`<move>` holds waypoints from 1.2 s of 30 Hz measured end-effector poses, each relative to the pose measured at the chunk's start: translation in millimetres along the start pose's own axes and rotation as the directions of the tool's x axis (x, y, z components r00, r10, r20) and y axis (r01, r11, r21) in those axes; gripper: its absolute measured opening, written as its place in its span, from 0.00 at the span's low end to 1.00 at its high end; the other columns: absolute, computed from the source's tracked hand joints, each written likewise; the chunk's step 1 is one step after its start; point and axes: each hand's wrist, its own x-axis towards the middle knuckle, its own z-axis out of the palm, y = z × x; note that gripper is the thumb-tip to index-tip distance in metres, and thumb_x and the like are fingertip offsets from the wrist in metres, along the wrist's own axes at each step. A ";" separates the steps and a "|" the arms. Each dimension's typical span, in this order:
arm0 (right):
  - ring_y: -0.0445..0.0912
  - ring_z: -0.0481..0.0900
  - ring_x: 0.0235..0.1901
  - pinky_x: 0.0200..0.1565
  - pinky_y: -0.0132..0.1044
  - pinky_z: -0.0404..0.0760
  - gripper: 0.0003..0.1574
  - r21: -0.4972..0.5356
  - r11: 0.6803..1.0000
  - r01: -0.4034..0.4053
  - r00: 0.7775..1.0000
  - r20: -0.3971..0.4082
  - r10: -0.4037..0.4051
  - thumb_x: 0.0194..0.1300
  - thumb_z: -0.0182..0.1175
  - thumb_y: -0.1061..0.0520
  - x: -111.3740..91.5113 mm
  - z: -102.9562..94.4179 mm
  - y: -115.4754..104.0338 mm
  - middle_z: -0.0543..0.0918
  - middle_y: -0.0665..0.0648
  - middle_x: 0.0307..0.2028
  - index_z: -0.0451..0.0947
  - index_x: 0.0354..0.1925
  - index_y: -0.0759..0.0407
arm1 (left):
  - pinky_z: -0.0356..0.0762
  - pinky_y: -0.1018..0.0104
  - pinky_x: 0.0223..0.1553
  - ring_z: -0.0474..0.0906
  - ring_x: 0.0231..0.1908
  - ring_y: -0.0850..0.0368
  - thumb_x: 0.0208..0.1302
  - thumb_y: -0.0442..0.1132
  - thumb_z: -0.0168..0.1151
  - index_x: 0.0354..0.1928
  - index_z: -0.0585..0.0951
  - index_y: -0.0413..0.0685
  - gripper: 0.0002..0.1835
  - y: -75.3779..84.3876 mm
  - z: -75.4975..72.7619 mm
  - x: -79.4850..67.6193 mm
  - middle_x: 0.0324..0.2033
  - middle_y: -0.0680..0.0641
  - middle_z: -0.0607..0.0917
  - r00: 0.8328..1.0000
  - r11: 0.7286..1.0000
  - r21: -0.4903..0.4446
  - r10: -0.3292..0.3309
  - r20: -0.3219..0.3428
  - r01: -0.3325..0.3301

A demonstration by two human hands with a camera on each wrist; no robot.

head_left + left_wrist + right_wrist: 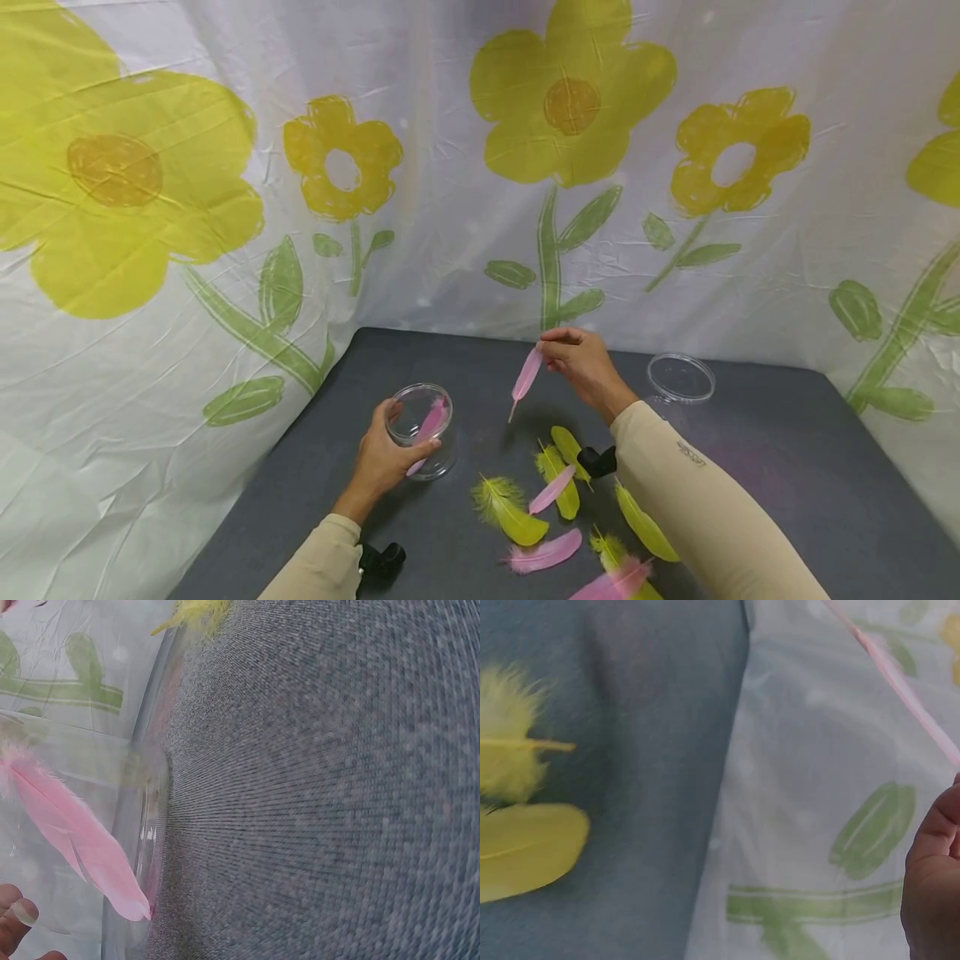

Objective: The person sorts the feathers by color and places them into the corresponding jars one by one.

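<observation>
1. Right grip: my right hand [581,360] pinches the held pink feather [527,375] at its upper end. From my fingertips it extends toward 7 o'clock, long axis 1-to-7, quill lowest.
2. Left grip: my left hand [386,452] is clasped round a clear jar [408,429]; another pink feather [430,423] sits inside. Its mouth appears uppermost.
3. Key relation: the mouth lies at 9 o'clock from the quill, apart. My left hand is nearer the jar.
4. Clearance: bare tabletop [476,367] separates them. Far table edge: 12 o'clock from the jar. From my right hand, loose feathers [521,523] lie around 6 o'clock; a clear round lid [705,397], near 3.
</observation>
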 end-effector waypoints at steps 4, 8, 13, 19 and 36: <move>0.50 0.76 0.31 0.37 0.40 0.79 0.09 0.004 1.000 0.023 1.000 0.020 -0.023 0.62 0.64 0.65 1.8 12.8 -8.7 0.80 0.59 0.36 0.79 0.42 0.65 | 0.61 0.42 0.60 0.63 0.64 0.41 0.41 0.48 0.81 0.69 0.58 0.39 0.56 0.4 0.1 -0.1 0.64 0.37 0.69 1.000 1.000 0.001 -0.002 0.002 0.002; 0.49 0.77 0.29 0.35 0.38 0.80 0.06 0.008 0.999 0.040 0.999 0.027 -0.040 0.61 0.65 0.67 4.8 26.9 -14.4 0.81 0.58 0.35 0.80 0.39 0.64 | 0.62 0.43 0.60 0.64 0.63 0.42 0.41 0.49 0.81 0.69 0.58 0.39 0.56 0.5 0.1 0.4 0.63 0.37 0.70 1.000 1.000 0.003 0.004 -0.007 -0.004; 0.49 0.78 0.26 0.32 0.36 0.80 0.05 0.033 0.997 0.071 0.997 0.042 -0.072 0.59 0.64 0.69 6.8 44.1 -16.5 0.81 0.59 0.33 0.81 0.36 0.63 | 0.62 0.43 0.59 0.65 0.63 0.41 0.40 0.48 0.82 0.69 0.59 0.38 0.56 0.0 0.1 0.4 0.63 0.36 0.71 1.000 1.000 -0.003 0.008 -0.014 -0.008; 0.46 0.77 0.25 0.31 0.34 0.79 0.07 0.053 0.993 0.106 0.993 0.038 -0.108 0.60 0.64 0.69 10.5 64.1 -12.8 0.80 0.56 0.30 0.79 0.39 0.70 | 0.62 0.43 0.59 0.65 0.63 0.41 0.41 0.48 0.81 0.68 0.59 0.38 0.56 0.7 -0.8 0.6 0.63 0.36 0.70 1.000 1.000 -0.018 0.004 -0.007 -0.004; 0.47 0.78 0.26 0.31 0.35 0.80 0.05 0.054 0.988 0.146 0.987 -0.069 -0.142 0.57 0.66 0.69 14.1 120.5 18.6 0.81 0.57 0.27 0.81 0.34 0.67 | 0.61 0.44 0.60 0.65 0.63 0.42 0.40 0.47 0.82 0.68 0.60 0.38 0.55 -1.2 0.7 1.6 0.62 0.35 0.71 1.000 1.000 -0.020 0.009 -0.017 -0.009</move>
